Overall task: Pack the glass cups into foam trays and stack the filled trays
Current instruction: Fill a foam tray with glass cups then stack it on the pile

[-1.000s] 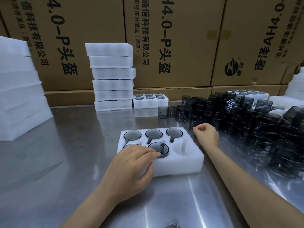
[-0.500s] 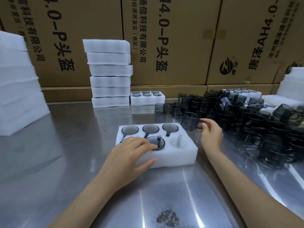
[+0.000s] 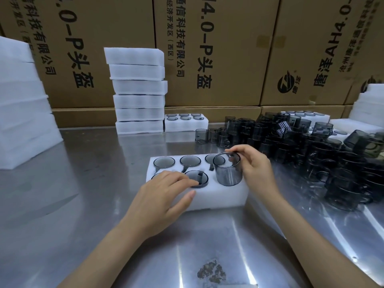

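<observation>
My right hand (image 3: pixel 256 170) has come back from the pile of dark glass cups (image 3: pixel 311 150) on the steel counter (image 3: pixel 83 204), now pinching one smoky grey glass cup (image 3: pixel 228 170) by its rim over the last empty pocket of the white foam tray (image 3: pixel 220 196). My left hand (image 3: pixel 162 196) rests flat with relaxed fingers on the tray's front, steadying it. Once this cup is seated, I judge the tray full and ready to stack.

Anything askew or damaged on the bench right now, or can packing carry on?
Two oddities. One cup at the right of the loose pile lies tipped over rather than upright. A dark smudge marks the table near the front edge; I cannot tell what it is. The tray sits square, and the right hand holds its cup upright.
</observation>
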Demonstrator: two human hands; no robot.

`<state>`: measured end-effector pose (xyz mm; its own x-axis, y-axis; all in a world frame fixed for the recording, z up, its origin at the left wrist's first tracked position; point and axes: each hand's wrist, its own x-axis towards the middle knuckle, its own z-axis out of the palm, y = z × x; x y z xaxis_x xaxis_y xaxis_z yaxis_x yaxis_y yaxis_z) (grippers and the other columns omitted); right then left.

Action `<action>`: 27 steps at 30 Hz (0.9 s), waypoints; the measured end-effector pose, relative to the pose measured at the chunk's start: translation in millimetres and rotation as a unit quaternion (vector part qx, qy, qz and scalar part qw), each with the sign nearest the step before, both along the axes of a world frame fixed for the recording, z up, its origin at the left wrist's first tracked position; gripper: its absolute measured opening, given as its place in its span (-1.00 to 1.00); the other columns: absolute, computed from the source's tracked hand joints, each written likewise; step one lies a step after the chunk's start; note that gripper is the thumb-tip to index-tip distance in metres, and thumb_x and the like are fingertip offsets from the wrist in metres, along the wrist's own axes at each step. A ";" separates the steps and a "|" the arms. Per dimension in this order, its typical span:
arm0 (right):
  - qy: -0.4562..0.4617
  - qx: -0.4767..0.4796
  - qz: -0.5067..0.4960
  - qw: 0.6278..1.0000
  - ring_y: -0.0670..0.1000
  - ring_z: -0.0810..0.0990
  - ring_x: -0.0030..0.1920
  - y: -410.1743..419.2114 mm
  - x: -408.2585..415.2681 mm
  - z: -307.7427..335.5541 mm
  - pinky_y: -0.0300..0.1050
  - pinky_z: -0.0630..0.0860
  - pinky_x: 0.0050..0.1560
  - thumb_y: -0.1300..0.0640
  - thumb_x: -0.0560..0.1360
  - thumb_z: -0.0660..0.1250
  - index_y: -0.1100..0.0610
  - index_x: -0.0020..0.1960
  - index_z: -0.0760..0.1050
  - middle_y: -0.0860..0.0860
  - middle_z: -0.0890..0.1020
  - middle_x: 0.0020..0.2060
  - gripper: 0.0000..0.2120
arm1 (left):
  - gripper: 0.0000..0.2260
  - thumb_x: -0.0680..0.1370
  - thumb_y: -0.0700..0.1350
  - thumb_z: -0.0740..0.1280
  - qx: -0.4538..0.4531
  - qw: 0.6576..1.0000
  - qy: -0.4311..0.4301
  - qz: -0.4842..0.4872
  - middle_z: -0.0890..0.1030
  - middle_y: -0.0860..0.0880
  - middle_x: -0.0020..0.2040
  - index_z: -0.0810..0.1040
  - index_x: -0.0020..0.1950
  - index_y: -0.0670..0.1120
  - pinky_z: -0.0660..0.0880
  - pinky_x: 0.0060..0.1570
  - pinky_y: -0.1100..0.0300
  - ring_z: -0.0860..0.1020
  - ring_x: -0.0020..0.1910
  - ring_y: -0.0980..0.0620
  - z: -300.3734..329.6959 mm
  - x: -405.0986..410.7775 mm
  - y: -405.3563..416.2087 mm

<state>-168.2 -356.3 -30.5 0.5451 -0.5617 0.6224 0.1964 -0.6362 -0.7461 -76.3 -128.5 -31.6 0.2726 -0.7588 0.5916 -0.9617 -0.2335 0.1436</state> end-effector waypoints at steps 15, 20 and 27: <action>0.032 0.051 0.080 0.995 -0.18 0.58 -0.13 -14.8 14.3 -1.1 -0.39 0.44 -0.05 0.54 0.42 0.21 -0.02 -0.04 0.62 0.00 0.61 -0.18 -0.51 | -0.66 0.53 0.03 0.24 -0.043 0.998 0.029 -0.029 0.52 0.14 0.26 0.51 0.29 0.00 0.37 0.10 0.33 0.46 0.20 0.17 9.3 -12.9 -28.8; 0.042 0.055 0.068 0.995 -0.11 0.59 -0.13 -20.8 18.3 -6.7 -0.22 0.48 0.00 0.55 0.40 0.22 -0.06 -0.16 0.64 -0.13 0.64 -0.27 -0.48 | -0.63 0.52 0.05 0.24 -0.044 0.999 0.021 -0.025 0.51 0.09 0.31 0.52 0.29 -0.03 0.46 0.14 0.15 0.49 0.24 0.08 12.1 -22.4 -56.5; 0.058 0.045 0.050 0.996 -0.15 0.63 -0.13 -20.6 14.6 -5.1 -0.16 0.50 0.01 0.46 0.42 0.29 -0.16 -0.20 0.66 -0.16 0.69 -0.28 -0.50 | -0.56 0.52 0.07 0.19 -0.030 0.999 -0.023 -0.006 0.51 -0.02 0.32 0.50 0.33 -0.08 0.47 0.15 0.13 0.53 0.22 -0.01 1.5 -29.7 -58.4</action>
<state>-153.6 -376.9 -35.5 0.6666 -0.5520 0.5009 0.1635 -0.5473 -0.8208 -106.0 -186.9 -30.1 0.2344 -0.7251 0.6475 -0.9704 -0.2140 0.1117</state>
